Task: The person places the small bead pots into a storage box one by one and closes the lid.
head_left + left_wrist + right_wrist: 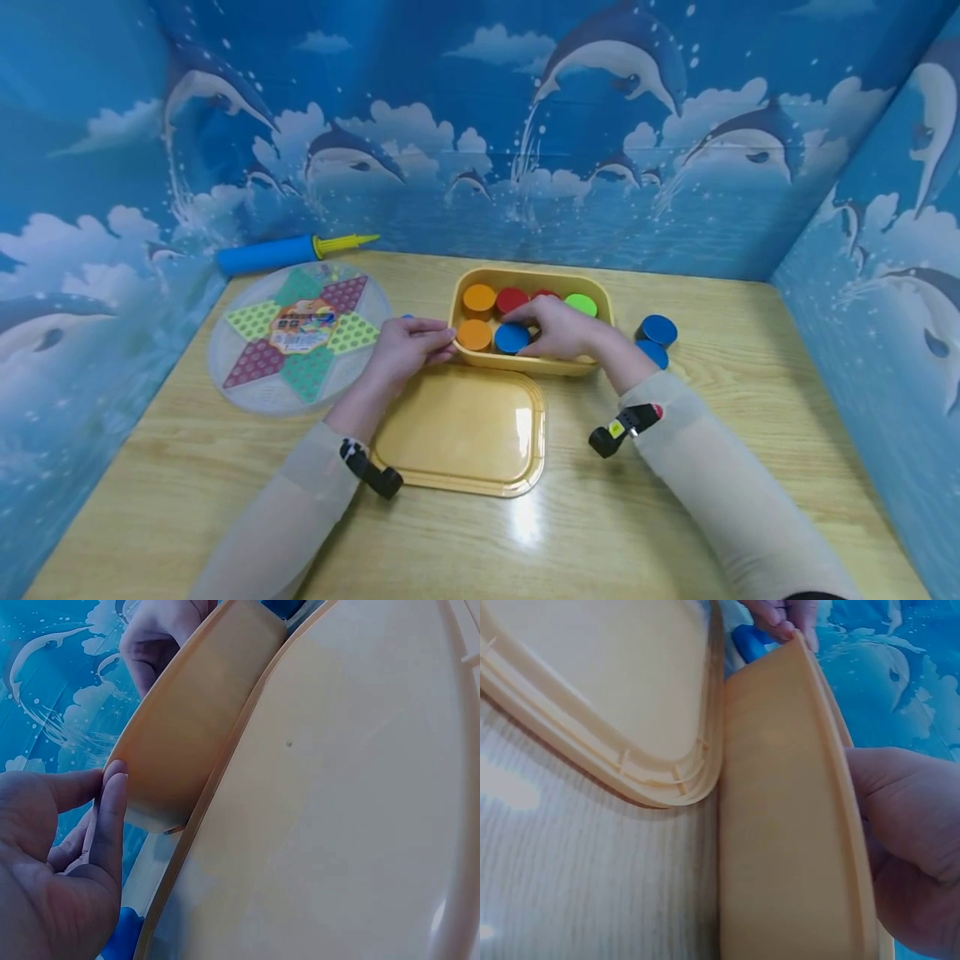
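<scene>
In the head view a yellow plastic box (538, 365) holds several round cylinders in orange, red, green and blue. My right hand (558, 327) reaches over its front wall and grips a blue cylinder (512, 338), thumb in front and fingers behind. Beside that cylinder stands an orange cylinder (475, 335). At the box's left front corner, my left hand (408, 350) pinches the rim between thumb and fingertips, as the left wrist view also shows. In the right wrist view the box wall (787, 802) hides the right hand's fingertips.
A yellow lid (461, 429) lies flat right in front of the box. Two blue cylinders (657, 331) stand to the right. At left are a round Chinese checkers board (300, 337) and a blue pump (266, 255) with a yellow nozzle. Dolphin-print walls enclose the table.
</scene>
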Demonstrator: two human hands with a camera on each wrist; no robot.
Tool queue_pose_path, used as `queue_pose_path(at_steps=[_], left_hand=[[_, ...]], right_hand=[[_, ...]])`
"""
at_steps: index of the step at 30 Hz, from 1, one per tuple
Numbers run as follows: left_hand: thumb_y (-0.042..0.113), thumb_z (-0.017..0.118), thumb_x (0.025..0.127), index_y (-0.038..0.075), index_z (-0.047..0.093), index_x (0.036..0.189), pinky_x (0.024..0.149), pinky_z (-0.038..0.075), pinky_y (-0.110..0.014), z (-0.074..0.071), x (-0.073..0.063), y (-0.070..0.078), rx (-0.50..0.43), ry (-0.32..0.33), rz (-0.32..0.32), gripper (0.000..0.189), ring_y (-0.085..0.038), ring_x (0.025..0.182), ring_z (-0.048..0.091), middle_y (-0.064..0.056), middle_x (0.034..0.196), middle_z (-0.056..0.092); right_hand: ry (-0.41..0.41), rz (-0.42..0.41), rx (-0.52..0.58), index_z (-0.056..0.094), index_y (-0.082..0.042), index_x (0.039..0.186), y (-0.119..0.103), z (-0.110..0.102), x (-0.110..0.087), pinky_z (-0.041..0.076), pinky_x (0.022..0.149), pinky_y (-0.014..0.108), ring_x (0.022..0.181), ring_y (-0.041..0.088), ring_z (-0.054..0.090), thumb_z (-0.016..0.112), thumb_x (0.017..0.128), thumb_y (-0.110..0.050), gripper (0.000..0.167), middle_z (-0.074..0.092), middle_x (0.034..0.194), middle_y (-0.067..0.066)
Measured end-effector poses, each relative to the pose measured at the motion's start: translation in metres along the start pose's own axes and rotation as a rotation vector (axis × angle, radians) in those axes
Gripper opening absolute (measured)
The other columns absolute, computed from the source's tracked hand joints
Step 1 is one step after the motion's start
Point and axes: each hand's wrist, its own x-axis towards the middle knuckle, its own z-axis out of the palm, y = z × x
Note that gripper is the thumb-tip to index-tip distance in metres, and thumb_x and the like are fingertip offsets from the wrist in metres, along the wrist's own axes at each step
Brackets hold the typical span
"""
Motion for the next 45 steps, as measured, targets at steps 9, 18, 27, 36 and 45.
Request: queue_pose_path(at_steps=[9,18,27,36,45], left_hand=[[0.006,0.076,0.099,-0.004,0.071,0.124,0.082,0.067,-0.033,0.001,0.0,-0.001,0.015,0.023,-0.005,0.027,-0.025,0.09,0.077,-0.022,0.111,0.073],[0.007,0.076,0.1,-0.005,0.071,0.125,0.082,0.067,-0.033,0.001,-0.001,-0.002,0.007,0.004,0.015,0.029,-0.025,0.09,0.077,-0.022,0.111,0.073],[0.007,0.076,0.1,-0.006,0.07,0.127,0.082,0.067,-0.033,0.001,-0.001,-0.003,0.003,0.008,0.018,0.03,-0.025,0.089,0.077,-0.023,0.112,0.072],[0.006,0.075,0.1,-0.006,0.07,0.127,0.083,0.066,-0.033,0.0,0.0,-0.003,0.003,0.007,0.023,0.03,-0.025,0.089,0.077,-0.023,0.114,0.072],[0.007,0.076,0.1,-0.005,0.07,0.127,0.082,0.066,-0.033,0.002,0.0,-0.002,0.012,0.011,0.013,0.03,-0.024,0.09,0.077,-0.023,0.114,0.072]], right_hand=[[0.009,0.036,0.106,0.061,0.006,0.143,-0.003,-0.003,-0.004,0.06,0.102,0.039,0.127,0.033,0.065,0.083,0.093,-0.006,0.056,0.066,0.14,0.019],[0.029,0.055,0.132,0.061,0.006,0.144,-0.003,-0.003,-0.009,0.06,0.103,0.041,0.127,0.033,0.065,0.082,0.094,-0.005,0.055,0.065,0.141,0.02],[0.083,0.114,0.165,0.06,0.002,0.146,-0.006,-0.017,-0.032,0.056,0.108,0.047,0.129,0.033,0.063,0.083,0.095,-0.013,0.059,0.064,0.142,0.018],[0.151,0.114,0.156,0.059,0.003,0.146,-0.006,-0.033,-0.061,0.055,0.108,0.052,0.132,0.037,0.059,0.082,0.096,-0.013,0.058,0.059,0.148,0.021],[0.24,0.127,0.125,0.061,-0.001,0.146,-0.006,-0.046,-0.095,0.052,0.109,0.059,0.129,0.037,0.061,0.081,0.098,-0.016,0.055,0.06,0.146,0.02]])
